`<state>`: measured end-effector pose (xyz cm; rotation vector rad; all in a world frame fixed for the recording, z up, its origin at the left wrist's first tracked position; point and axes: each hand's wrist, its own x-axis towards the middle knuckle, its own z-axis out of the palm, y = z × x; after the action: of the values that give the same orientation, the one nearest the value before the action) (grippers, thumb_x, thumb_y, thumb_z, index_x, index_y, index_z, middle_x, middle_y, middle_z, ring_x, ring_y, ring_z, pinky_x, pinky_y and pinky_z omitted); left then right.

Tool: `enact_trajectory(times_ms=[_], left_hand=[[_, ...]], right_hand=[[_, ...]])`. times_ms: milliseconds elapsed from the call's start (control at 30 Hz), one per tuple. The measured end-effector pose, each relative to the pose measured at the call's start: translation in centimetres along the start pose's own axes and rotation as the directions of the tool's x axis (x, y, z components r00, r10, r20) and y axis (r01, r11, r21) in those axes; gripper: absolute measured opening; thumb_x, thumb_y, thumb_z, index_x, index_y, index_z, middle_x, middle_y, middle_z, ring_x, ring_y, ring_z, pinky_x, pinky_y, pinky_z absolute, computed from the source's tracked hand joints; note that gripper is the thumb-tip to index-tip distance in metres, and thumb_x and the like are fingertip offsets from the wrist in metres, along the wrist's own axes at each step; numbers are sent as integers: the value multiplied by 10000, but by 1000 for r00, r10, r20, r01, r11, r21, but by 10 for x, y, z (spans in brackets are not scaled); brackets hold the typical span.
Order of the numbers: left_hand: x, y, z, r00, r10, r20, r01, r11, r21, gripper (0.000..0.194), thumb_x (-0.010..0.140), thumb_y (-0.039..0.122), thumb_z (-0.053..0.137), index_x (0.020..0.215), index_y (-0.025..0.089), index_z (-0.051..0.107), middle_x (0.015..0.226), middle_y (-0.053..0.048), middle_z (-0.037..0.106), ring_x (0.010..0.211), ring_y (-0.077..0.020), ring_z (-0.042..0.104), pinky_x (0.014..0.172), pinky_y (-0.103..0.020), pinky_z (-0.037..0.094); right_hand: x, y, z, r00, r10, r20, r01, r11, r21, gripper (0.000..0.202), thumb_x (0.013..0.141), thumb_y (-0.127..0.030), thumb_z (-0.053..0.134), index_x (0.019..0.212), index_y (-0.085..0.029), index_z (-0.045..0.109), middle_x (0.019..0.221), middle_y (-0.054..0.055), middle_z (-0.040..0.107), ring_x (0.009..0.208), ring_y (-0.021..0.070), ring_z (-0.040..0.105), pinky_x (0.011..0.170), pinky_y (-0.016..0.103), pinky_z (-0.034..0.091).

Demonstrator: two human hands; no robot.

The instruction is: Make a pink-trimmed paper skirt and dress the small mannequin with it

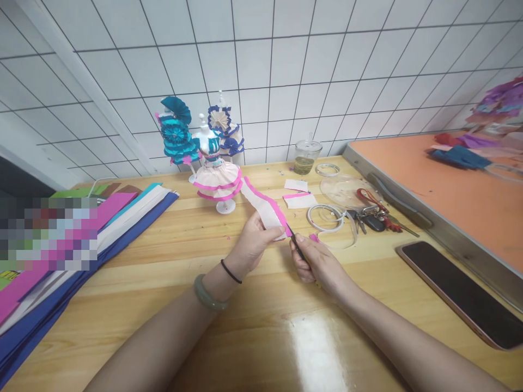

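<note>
A white strip [261,208] edged in pink is held at its near end over a wooden bench [171,326], just in front of a dress form's pink-trimmed skirt [220,182]. The strip is pinched between the thumb and fingers of the left hand [252,242], while dark scissors [299,249] are gripped in the closed right hand [316,261], their blades brought to the pink border. By appearances, a cut at that end is the step in hand. For a clean cut, the strip would need to be kept taut and the left thumb clear of the blades.

The scissors' handles are mostly covered by the right hand, and whether the blades are parted cannot be told. The strip's underside is hidden, and whether its far end touches the skirt is unclear. At left, a stack of coloured sheets [118,209] is partly masked by pixelation and cut off by the frame; both forearms are cropped below.
</note>
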<state>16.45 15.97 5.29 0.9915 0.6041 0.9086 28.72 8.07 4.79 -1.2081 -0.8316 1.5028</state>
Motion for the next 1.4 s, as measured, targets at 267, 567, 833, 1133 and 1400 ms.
enact_trajectory(times_ms=[267,567,833,1133,1400], left_hand=[[-2,3,2,1000,1,1,-1,1000,-20,378,621,121,716,961,168,556,901,-21,638,816,-135,580,761,-278,454],[1,3,-1,999,12,-35,-14,999,-43,435,597,111,725,988,163,542,906,-21,639,820,-134,583,770,-275,442],[2,13,-2,996,1,-93,-2,1000,-9,379,598,115,717,921,153,522,808,4,605,728,-111,564,693,-247,430],[4,14,-10,997,65,-32,-59,982,179,371,632,106,689,973,149,551,877,-13,626,780,-120,567,721,-245,437],[4,16,-13,1000,21,21,-25,985,173,329,643,98,676,946,155,560,845,-5,616,741,-106,559,664,-221,435]], right_hand=[[0,3,0,1000,21,0,-21,999,48,392,803,-583,511,752,-199,457,449,-106,333,347,36,207,346,161,170],[0,0,0,998,62,-17,-61,994,91,399,779,-591,518,769,-195,470,438,-100,376,329,36,224,333,158,170],[-5,-4,-2,983,-175,-63,173,984,-37,421,814,-607,472,792,-187,483,470,-94,372,363,45,281,369,174,210],[-2,1,-6,1000,-11,-16,9,993,-121,448,791,-636,468,805,-189,489,500,-89,371,356,47,281,346,177,208],[-4,0,-4,999,21,-27,-25,990,-141,489,774,-671,460,795,-184,495,492,-92,363,352,40,284,346,173,200]])
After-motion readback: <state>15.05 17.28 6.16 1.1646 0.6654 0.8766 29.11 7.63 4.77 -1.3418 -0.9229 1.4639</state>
